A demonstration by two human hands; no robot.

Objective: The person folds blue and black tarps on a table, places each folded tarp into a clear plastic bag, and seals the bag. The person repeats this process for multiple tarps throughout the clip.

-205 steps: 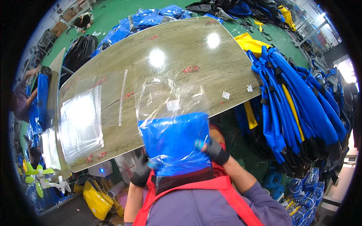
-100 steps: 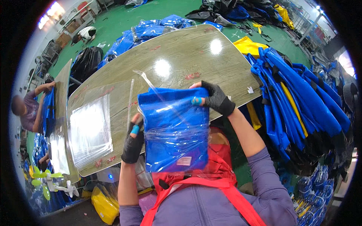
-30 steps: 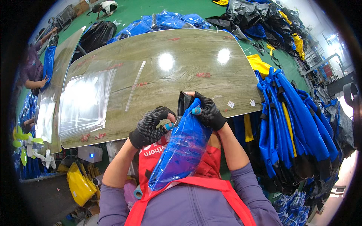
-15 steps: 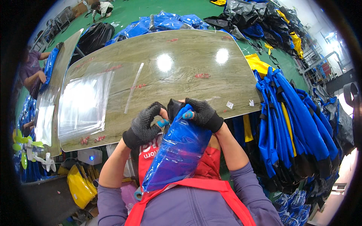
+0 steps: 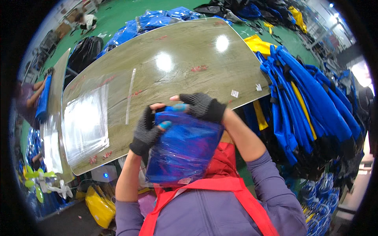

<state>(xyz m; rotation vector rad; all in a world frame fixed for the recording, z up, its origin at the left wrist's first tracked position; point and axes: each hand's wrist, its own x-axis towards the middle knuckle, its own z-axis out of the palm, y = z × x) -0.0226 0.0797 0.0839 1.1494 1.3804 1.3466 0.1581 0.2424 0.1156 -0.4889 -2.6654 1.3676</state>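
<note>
A clear plastic bag with a blue folded item inside (image 5: 185, 153) is held in front of my red apron, its wide face toward me. My left hand (image 5: 146, 133), in a black dotted glove with bare fingertips, grips the bag's upper left corner. At its top edge my right hand (image 5: 201, 107), gloved alike, has its thumb over the near side and its fingers behind, partly hidden. Blue wrapping covers both thumbs. The bag hangs below the near edge of the wood-patterned table (image 5: 177, 84).
Flat clear bags (image 5: 87, 118) lie stacked on the table's left, beside a clear strip (image 5: 130, 96). Blue and black covers (image 5: 299, 102) hang over the right side. Wrapped blue packets (image 5: 151, 24) lie beyond the table. A co-worker (image 5: 29, 96) handles a blue roll at the left.
The bag has turned from a slanted, narrow position to show its broad face. Its black upper end is out of sight. My right hand has moved left along the top edge.
</note>
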